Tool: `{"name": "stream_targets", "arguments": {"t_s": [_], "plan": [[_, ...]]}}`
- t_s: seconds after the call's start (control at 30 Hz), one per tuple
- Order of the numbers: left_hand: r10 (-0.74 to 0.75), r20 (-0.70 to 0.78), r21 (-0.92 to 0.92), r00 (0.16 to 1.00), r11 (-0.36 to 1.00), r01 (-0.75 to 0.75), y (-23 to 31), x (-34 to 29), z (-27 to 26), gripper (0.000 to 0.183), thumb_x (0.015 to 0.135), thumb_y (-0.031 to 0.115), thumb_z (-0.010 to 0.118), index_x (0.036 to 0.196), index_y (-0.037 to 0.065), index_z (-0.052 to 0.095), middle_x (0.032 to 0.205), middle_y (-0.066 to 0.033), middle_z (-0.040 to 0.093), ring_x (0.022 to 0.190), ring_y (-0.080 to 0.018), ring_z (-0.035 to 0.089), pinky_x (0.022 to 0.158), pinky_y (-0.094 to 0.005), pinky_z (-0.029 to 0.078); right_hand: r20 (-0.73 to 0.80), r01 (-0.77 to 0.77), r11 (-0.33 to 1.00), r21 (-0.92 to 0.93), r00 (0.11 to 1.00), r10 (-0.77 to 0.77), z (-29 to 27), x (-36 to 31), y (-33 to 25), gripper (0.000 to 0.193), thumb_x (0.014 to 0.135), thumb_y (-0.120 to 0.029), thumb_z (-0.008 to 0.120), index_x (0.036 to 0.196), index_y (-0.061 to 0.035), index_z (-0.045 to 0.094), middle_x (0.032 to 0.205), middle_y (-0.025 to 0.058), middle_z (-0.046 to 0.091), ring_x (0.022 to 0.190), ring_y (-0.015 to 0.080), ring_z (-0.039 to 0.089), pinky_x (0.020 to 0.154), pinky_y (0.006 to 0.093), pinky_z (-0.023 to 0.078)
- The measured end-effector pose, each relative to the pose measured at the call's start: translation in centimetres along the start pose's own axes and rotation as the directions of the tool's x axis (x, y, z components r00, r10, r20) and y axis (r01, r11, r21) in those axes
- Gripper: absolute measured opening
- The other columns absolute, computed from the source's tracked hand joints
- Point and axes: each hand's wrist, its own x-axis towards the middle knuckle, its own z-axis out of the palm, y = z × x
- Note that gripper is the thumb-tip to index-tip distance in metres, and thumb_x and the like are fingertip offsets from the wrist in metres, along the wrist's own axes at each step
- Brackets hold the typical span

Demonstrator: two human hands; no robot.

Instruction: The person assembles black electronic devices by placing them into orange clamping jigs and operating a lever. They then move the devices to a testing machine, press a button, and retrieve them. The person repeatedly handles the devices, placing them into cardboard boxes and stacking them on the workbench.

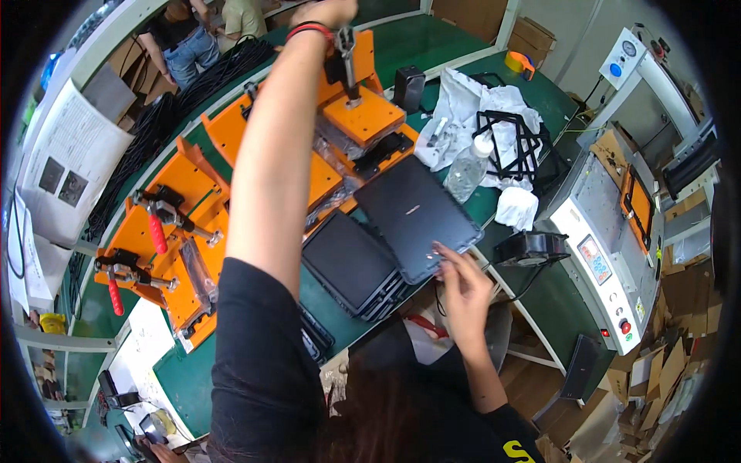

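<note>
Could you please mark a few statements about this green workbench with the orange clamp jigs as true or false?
1. The left hand is raised to the black lever of the orange toggle press jig. True.
2. The right hand touches the edge of the dark flat rectangular panel. True.
3. The clear plastic bottle stands upright on the orange jig. False: it lies among the white cloths on the green table.
4. The two red-handled toggle clamps are to the right of the panel. False: they are at the left.
5. The left wrist wears a red band. True.
</note>
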Motion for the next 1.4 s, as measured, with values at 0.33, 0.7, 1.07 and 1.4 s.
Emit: {"name": "stream_targets", "arguments": {"t_s": [0.33, 0.7, 1.07, 1.4], "plan": [[0.698, -0.404, 0.569, 0.591, 0.698, -0.435, 5.9, -18.0, 1.6, 0.019, 0.077, 0.013, 0.059, 0.094, 0.005, 0.056, 0.088, -0.0096, 0.057, 0.081, -0.0231, 0.06, 0.064, -0.0351, 0.051, -0.022, -0.069, 0.998, 0.004, 0.997, 0.069, 1.9, 7.5, 7.1, 0.021, 0.093, -0.008, 0.053, 0.106, 0.0017, 0.066, 0.08, 0.0122, 0.065, 0.067, 0.0146, 0.062, 0.062, 0.0268, 0.048], [0.76, -0.083, 0.311, 0.645, 0.634, -0.708, -5.7, -23.5, 18.2, 0.031, 0.083, 0.019, 0.059, 0.107, 0.0, 0.06, 0.084, -0.0124, 0.067, 0.077, -0.0254, 0.067, 0.061, -0.0376, 0.053, -0.026, 0.055, 0.982, -0.183, 0.998, -0.061, 0.0, 6.1, 3.0, 0.02, 0.091, -0.005, 0.053, 0.105, 0.0026, 0.065, 0.085, 0.0179, 0.065, 0.071, 0.0269, 0.064, 0.066, 0.0338, 0.049], [0.778, -0.066, 0.536, 0.625, 0.556, -0.636, -4.9, -22.6, 22.0, 0.014, 0.078, 0.016, 0.059, 0.082, 0.002, 0.061, 0.078, -0.0106, 0.063, 0.077, -0.0206, 0.064, 0.059, -0.0297, 0.051, -0.038, 0.085, 0.972, -0.219, 0.995, -0.096, 1.0, 6.6, 4.4, 0.019, 0.09, -0.004, 0.054, 0.103, 0.0036, 0.065, 0.089, 0.0208, 0.063, 0.079, 0.0356, 0.062, 0.072, 0.0386, 0.048], [0.79, -0.189, 0.334, 0.583, 0.61, -0.718, -3.8, -24.2, 17.9, 0.014, 0.076, 0.01, 0.056, 0.087, 0.001, 0.06, 0.083, -0.0086, 0.061, 0.08, -0.0185, 0.063, 0.067, -0.0268, 0.052, -0.135, 0.251, 0.91, -0.331, 0.942, -0.309, 1.1, 9.3, 1.1, 0.017, 0.089, -0.004, 0.055, 0.101, 0.0031, 0.065, 0.085, 0.0199, 0.062, 0.078, 0.0373, 0.06, 0.071, 0.0421, 0.047]]}}
